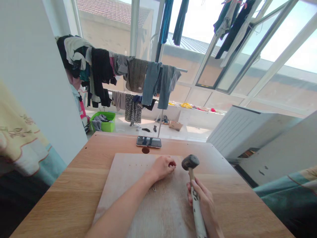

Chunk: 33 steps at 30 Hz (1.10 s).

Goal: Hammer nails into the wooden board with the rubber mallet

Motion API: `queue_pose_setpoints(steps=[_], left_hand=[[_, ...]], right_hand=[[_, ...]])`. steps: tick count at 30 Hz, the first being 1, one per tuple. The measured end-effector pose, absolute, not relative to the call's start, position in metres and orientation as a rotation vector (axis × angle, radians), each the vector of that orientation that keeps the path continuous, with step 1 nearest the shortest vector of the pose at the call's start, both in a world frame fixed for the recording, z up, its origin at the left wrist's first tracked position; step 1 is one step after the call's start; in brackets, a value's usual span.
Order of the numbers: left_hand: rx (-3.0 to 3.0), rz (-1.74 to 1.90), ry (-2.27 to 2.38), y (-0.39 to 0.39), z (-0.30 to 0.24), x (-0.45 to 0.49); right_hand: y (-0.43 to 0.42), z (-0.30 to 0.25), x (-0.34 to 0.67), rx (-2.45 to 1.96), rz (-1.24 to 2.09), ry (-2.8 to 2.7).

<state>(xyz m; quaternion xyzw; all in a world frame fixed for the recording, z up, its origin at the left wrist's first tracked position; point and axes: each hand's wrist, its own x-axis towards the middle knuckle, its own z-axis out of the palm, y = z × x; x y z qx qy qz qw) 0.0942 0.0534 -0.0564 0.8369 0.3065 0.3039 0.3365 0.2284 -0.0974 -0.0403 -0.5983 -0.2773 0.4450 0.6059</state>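
Observation:
A wooden board (138, 205) lies flat on the table in front of me. My left hand (163, 167) rests on its upper part, fingers curled into a pinch; whatever is between the fingertips is too small to make out. My right hand (201, 196) is wrapped around the pale, worn handle of a mallet (190, 162). The mallet's dark head is raised just right of my left hand, apart from it. A few thin nails (154, 188) lie loose on the board below my left wrist. Several small dark marks run in a row along the board's upper left.
Beyond the board a phone (149, 141) lies near the wooden table's (74, 185) far edge, behind a round dark hole (145, 150). Past the table stand a laundry rack with clothes (136, 74) and a green basket (106, 124). Patterned fabric hangs at both sides.

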Motion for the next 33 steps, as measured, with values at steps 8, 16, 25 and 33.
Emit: queue_pose_setpoints(steps=[8, 16, 25, 33], left_hand=[[2.183, 0.788, 0.802, 0.054, -0.057, 0.095], [2.180, 0.824, 0.797, 0.054, -0.058, 0.097], [2.221, 0.818, 0.787, 0.054, -0.057, 0.096], [2.195, 0.816, 0.798, 0.053, -0.057, 0.096]], right_hand=[[-0.105, -0.044, 0.231, -1.206, 1.069, -0.665], [-0.108, -0.041, 0.224, -1.115, 1.121, -0.759], [-0.104, -0.049, 0.225, -1.131, 1.197, -0.740], [-0.109, -0.046, 0.223, -1.071, 1.135, -0.740]])
